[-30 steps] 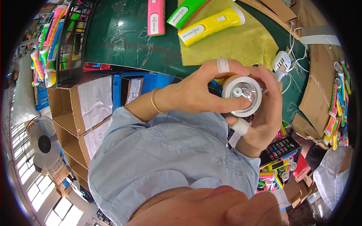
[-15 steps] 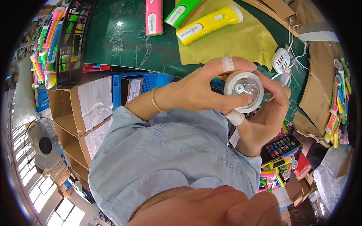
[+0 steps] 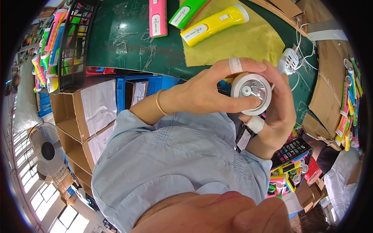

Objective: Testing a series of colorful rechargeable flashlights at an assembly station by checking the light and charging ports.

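Grasping the torch point(image 3: 252, 89) by its white rim, the left hand's fingers point(image 3: 229, 104) hold it just on the wearer's side of the yellow cloth point(image 3: 233, 50), lens facing the head, long axis running away; the right hand point(image 3: 281, 112) curls alongside, grip unclear.

The white-rimmed torch point(image 3: 248, 86) has a smooth plastic rim around a mirror-bright, glossy reflector. The bench point(image 3: 108, 50) is glossy green, roughened by clear, crinkled film scraps. Toward its far edge, the yellow torch point(image 3: 213, 26) of smooth, faintly shiny plastic lies on matt yellow cloth point(image 3: 248, 44). Along the right edge stands matt brown cardboard point(image 3: 328, 89).
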`<act>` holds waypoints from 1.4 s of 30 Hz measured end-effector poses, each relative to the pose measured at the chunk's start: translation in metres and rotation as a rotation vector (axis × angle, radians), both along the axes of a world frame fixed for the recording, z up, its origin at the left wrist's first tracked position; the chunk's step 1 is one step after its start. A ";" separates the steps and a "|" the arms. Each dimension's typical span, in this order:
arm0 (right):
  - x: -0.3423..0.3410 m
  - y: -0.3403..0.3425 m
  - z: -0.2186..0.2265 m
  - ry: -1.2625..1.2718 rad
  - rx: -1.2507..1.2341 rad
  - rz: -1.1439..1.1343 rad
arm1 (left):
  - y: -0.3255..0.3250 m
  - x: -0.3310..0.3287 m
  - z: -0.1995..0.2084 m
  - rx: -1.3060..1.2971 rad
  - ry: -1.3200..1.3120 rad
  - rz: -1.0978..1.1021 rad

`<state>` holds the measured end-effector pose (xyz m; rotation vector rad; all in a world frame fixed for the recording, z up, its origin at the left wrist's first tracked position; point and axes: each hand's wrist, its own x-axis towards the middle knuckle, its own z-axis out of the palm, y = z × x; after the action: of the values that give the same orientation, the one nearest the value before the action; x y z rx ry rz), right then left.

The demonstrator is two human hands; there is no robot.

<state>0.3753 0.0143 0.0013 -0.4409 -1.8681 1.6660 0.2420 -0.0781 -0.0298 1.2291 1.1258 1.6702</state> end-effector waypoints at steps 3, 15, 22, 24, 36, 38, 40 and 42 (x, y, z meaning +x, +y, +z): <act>-0.002 -0.006 -0.010 -0.021 0.331 -0.146 | -0.004 -0.001 -0.004 -0.036 -0.006 -0.016; 0.001 0.008 0.004 -0.056 0.419 -0.045 | 0.008 -0.007 -0.023 0.280 0.424 0.086; 0.000 0.010 0.005 -0.022 0.434 -0.015 | 0.014 0.005 -0.037 0.282 0.162 0.219; 0.001 0.012 0.004 -0.036 0.455 -0.005 | 0.020 0.000 -0.035 0.180 0.223 0.114; 0.006 0.007 0.003 -0.066 0.531 -0.023 | 0.015 0.002 -0.026 0.043 0.485 0.137; 0.008 0.002 0.001 -0.055 0.557 -0.062 | 0.017 0.004 -0.027 0.098 0.448 0.200; 0.007 -0.002 0.002 -0.105 0.579 -0.120 | 0.017 0.003 -0.028 0.107 0.452 0.192; 0.009 -0.005 0.001 -0.121 0.602 -0.121 | 0.016 0.002 -0.029 0.118 0.462 0.189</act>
<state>0.3843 0.0092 0.0021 -0.3911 -2.2567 0.9449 0.2437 -0.0619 -0.0591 1.6865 1.4713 1.6528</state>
